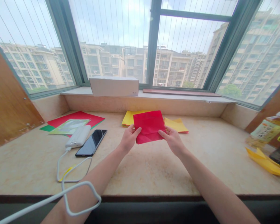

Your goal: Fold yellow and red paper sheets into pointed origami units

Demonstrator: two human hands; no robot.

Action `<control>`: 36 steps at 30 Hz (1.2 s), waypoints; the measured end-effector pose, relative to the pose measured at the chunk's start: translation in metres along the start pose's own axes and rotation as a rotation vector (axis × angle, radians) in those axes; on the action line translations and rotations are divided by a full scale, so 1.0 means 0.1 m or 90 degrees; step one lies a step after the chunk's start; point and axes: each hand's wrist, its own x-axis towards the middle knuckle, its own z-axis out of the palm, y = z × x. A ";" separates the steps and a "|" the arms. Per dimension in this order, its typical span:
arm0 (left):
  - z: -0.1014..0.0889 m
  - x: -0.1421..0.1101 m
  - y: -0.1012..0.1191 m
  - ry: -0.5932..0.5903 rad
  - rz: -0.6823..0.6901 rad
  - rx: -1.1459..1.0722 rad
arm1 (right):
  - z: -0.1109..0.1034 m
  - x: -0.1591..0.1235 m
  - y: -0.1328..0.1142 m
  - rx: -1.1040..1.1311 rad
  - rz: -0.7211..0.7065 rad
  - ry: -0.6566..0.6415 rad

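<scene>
Creased square sheet of red paper is being held up at centre frame, over the counter. Left hand is pinching its lower left edge, right hand its lower right edge, thumbs on the near face, fingers behind. Both grips are closed on the paper.

Stack of yellow paper sheets is lying just behind it, partly hidden, with a yellow-orange paper sheet beside it, on the beige marble counter.

Upper left: red and green paper sheets are lying flat. Nearer the left hand, a white rectangular power bank is resting against a black glass smartphone, with a white cable looping toward the near edge.

Right edge: a plastic bottle of yellowish liquid is standing cut off by the frame, above folded yellow paper. Closed white cardboard box is sitting on the window ledge, contents hidden.
</scene>
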 end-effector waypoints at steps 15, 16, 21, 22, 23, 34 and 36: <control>-0.08 0.00 0.01 0.050 0.004 0.180 | -0.23 0.11 0.06 -0.242 0.006 0.116; -0.09 -0.01 0.02 0.052 0.006 0.192 | -0.33 0.18 0.05 -0.269 0.009 0.153; -0.08 -0.04 0.03 0.030 0.041 0.317 | -1.03 0.55 -0.05 -0.399 0.051 0.291; -0.08 -0.04 0.03 0.020 0.046 0.334 | -1.17 0.60 -0.06 -0.442 0.071 0.306; -0.07 -0.05 0.02 0.010 0.049 0.347 | -1.29 0.63 -0.07 -0.487 0.091 0.313; -0.02 -0.10 0.02 -0.037 0.071 0.398 | -1.40 1.05 0.08 -0.947 0.182 0.166; -0.02 -0.11 0.04 -0.047 0.071 0.405 | -1.32 1.17 0.17 -0.968 0.213 0.107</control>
